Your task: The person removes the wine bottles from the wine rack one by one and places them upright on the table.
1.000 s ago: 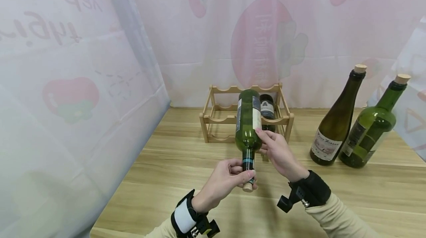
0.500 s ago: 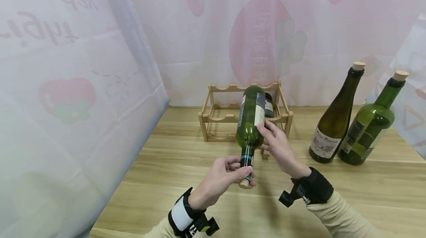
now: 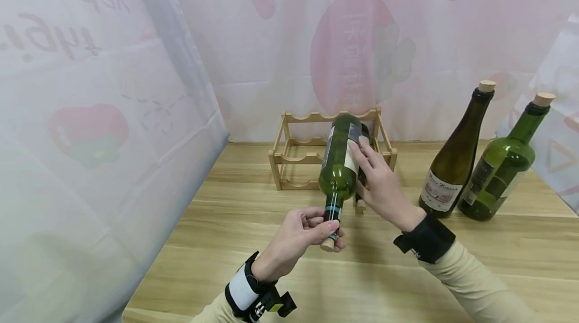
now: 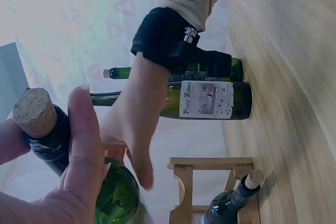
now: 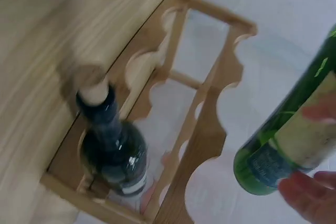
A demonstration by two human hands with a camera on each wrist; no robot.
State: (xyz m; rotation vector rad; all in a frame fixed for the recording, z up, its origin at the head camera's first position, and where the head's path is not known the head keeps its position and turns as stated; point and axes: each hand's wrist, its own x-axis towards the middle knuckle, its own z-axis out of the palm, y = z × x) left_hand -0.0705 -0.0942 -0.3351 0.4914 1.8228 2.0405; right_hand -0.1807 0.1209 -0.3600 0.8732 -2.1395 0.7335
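A green wine bottle [image 3: 338, 165] is tilted with its corked neck toward me and its base over the wooden wine rack [image 3: 300, 160]. My left hand [image 3: 294, 236] pinches its neck between thumb and fingers, just behind the cork [image 4: 34, 113]. With fingers stretched out, my right hand [image 3: 384, 187] touches the bottle's label along the right side. In the right wrist view the bottle's base stands apart from the rack's scalloped upper rail [image 5: 210, 108]. A dark corked bottle [image 5: 116, 153] lies in the rack's lower tier at the right, partly hidden in the head view.
Two corked bottles stand on the table at the right: a brown-green bottle [image 3: 457, 157] with a pale label and a green bottle [image 3: 506, 157] close beside it. A printed curtain [image 3: 253, 62] hangs behind the rack and along the left table edge.
My right hand has slid forward along the bottle from near its shoulder to the label, its fingers straightening. The bottle's neck has swung slightly left with my left hand.
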